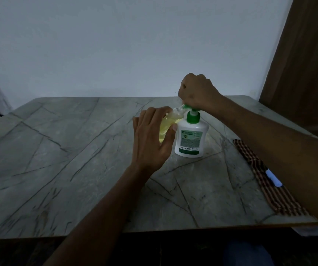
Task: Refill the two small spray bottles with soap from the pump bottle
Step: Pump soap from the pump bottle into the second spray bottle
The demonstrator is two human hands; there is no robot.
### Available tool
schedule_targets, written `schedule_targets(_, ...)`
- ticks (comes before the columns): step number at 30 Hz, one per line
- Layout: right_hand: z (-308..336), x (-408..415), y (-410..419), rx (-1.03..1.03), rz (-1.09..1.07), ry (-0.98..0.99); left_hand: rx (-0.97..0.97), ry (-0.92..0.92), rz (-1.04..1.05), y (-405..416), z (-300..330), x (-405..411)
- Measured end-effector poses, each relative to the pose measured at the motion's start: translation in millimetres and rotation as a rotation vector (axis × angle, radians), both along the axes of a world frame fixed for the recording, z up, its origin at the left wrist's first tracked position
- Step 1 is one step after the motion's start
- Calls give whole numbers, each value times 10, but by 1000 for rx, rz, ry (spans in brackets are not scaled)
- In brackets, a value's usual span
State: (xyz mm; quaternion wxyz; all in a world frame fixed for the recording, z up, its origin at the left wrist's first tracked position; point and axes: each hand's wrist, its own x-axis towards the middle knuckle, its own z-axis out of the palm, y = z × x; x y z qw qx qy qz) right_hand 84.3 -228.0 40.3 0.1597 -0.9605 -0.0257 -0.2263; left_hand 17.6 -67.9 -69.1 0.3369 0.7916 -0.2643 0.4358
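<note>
Here one pump bottle (pixel 190 139), one spray bottle (pixel 170 123), two hands.

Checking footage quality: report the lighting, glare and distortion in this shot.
Head view: dim overall, with a bluish-grey wall; the brightest patch falls on the pump bottle and the yellow-filled spray bottle the left hand holds; no strong glare on the table; wide-angle bending curves the table edges; the right hand looks slightly soft.
</note>
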Motion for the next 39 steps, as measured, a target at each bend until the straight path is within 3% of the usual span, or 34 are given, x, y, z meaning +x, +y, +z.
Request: schedule_targets(39, 9, -2, 39, -78, 18, -29, 1, 31, 12, 10, -4, 19)
